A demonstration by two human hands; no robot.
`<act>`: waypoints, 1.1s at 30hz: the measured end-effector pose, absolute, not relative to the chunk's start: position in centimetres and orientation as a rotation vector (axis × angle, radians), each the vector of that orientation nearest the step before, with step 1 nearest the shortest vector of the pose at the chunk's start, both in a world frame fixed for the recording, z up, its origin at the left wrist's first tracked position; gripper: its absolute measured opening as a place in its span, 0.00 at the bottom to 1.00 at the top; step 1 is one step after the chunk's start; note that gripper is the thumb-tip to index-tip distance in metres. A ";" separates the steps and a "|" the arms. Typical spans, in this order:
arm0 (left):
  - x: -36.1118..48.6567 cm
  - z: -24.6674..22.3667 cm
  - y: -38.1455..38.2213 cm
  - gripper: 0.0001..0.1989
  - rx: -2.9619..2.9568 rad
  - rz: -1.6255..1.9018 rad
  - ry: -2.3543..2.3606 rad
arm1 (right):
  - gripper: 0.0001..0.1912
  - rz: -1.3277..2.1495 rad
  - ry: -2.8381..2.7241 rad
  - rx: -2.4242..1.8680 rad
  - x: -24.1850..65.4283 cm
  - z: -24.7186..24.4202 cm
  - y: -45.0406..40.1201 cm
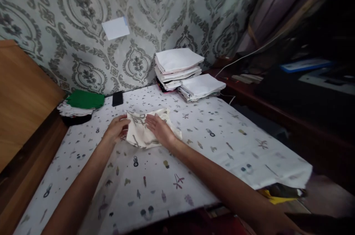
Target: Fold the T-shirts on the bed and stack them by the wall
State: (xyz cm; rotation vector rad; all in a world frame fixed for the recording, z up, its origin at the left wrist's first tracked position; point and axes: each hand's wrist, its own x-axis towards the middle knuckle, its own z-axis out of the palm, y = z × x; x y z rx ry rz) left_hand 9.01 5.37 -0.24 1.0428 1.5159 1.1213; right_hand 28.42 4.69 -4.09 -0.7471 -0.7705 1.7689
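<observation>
A folded cream cloth (142,135) with grey printed lettering lies on the patterned white sheet, slightly rumpled. My left hand (115,129) is at its left edge, fingers bent and closed on that edge. Across the right part of the cloth lies my right hand (162,129), palm down with its fingers stretched out flat. It hides part of the print. Whether the cloth is a garment I cannot tell.
Folded white cloths stand in a taller stack (179,61) and a lower stack (203,85) at the back. A green folded cloth (85,99) tops a pile at left, near a black phone (117,98). A wooden panel (24,94) borders the left; a cable runs at right.
</observation>
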 end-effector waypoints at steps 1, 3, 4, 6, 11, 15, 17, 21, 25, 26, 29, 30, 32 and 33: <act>10.5 0.3 5.8 0.19 1.093 1.114 1.470 | 0.22 1.812 -0.680 -0.727 29.0 -3.7 5.2; 13.6 1.0 6.6 0.22 1.197 1.050 1.372 | 0.26 1.872 -0.555 -0.694 30.4 -3.1 6.0; 15.0 1.0 6.8 0.22 1.284 1.011 1.328 | 0.28 1.902 -0.518 -0.680 31.1 -2.9 6.4; 17.2 0.3 6.9 0.20 1.547 0.967 1.309 | 0.31 1.970 -0.477 -0.654 32.4 -2.9 6.8; 18.7 -3.5 6.0 0.20 2.306 0.899 1.512 | 0.32 2.047 -0.472 -0.648 33.8 -3.9 7.5; 19.8 -5.4 5.5 0.27 2.413 0.661 1.597 | 0.30 1.967 -0.480 -0.661 34.4 -4.4 8.0; 20.8 -5.7 5.4 0.29 2.438 0.575 1.611 | 0.28 1.939 -0.457 -0.663 34.8 -4.4 8.1; 22.1 -6.1 6.0 0.31 2.469 0.531 1.641 | 0.28 1.891 -0.456 -0.672 35.5 -4.2 8.6; 22.2 -6.3 6.8 0.31 2.450 0.555 1.693 | 0.27 1.861 -0.511 -0.711 35.5 -4.3 9.6; 22.2 -6.3 6.9 0.31 2.447 0.540 1.699 | 0.27 1.853 -0.524 -0.735 35.4 -4.5 9.9; 22.4 -6.3 6.7 0.30 2.483 0.440 1.701 | 0.24 1.748 -0.630 -0.846 35.4 -5.3 10.4; 22.6 -6.3 6.6 0.30 2.505 0.394 1.710 | 0.23 1.661 -0.698 -0.901 35.4 -5.5 10.5; 23.0 -6.2 6.2 0.30 2.535 0.298 1.751 | 0.20 1.446 -0.826 -0.993 35.5 -5.9 10.4; 23.2 -6.1 6.1 0.30 2.542 0.257 1.773 | 0.19 1.324 -0.907 -1.029 35.4 -5.9 10.3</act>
